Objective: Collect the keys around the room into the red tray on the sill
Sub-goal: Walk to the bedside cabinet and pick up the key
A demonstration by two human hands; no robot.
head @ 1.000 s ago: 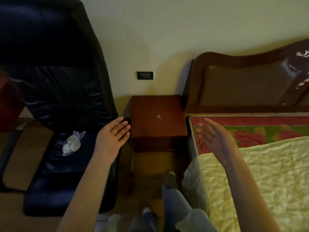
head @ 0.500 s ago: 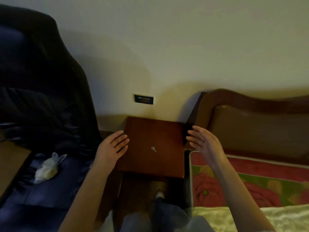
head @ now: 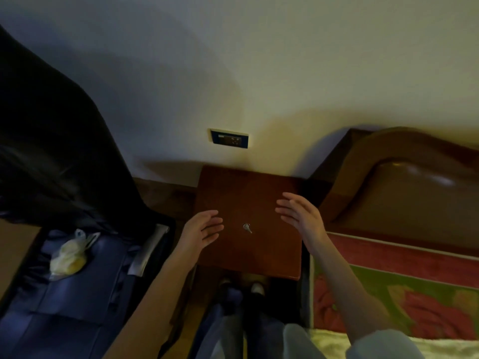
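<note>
- Dim bedroom corner: a pale wall with a dark wall socket point(head: 229, 138), and below it a small reddish-brown bedside counter point(head: 272, 250) wedged between a black leather armchair point(head: 59, 177) and a bed's wooden headboard point(head: 404, 190).
- One small silver key point(head: 247, 228) lies flat near the middle of the counter top, alone on the wood.
- Left hand point(head: 199, 233) hovers over the counter's left edge, fingers released and loosely spread, grasping nothing.
- Right hand point(head: 302, 216) hovers over the right side, fingers likewise released and empty; the key sits between the two hands, touched by neither.
- Step in hand, as I judge it: picking this key up. Either hand is near enough. A flat key on smooth wood is best pinched at the round head, or slid to the front edge so a fingertip can get beneath it.
- Nothing on the counter blocks the reach; low light is the main nuisance.
- A crumpled plastic bag point(head: 68, 255) rests on the armchair seat, well apart from the key.
- A floral bedspread point(head: 404, 301) lies at right; the person's legs and feet stand before the counter.
- No red tray or sill shows, so carrying remains.
</note>
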